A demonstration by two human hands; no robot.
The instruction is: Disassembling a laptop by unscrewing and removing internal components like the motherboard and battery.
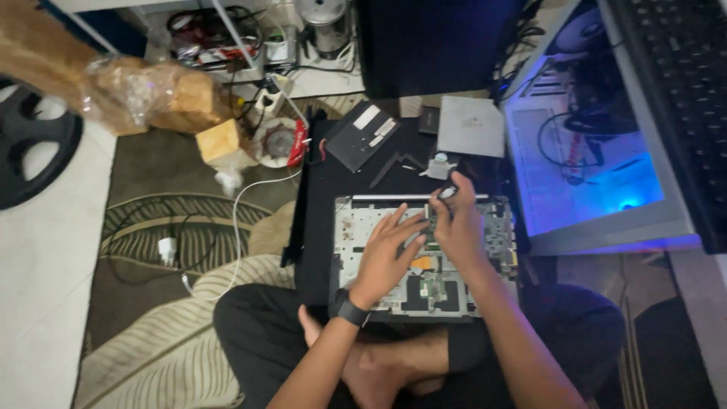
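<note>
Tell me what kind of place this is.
Likely a home floor used as an electronics repair spot. The person sits cross-legged on a patterned rug, both hands on an opened laptop chassis, beside a lit, open desktop computer case and loose cables.

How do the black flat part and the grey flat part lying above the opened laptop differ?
The black flat part is dark with pale stickers on it; the grey flat part is plain light grey. The black flat part lies turned at an angle, the grey flat part nearly square to the opened laptop. The black flat part sits to the left, the grey flat part to the right. Both lie flat, untouched by the hands.
</note>
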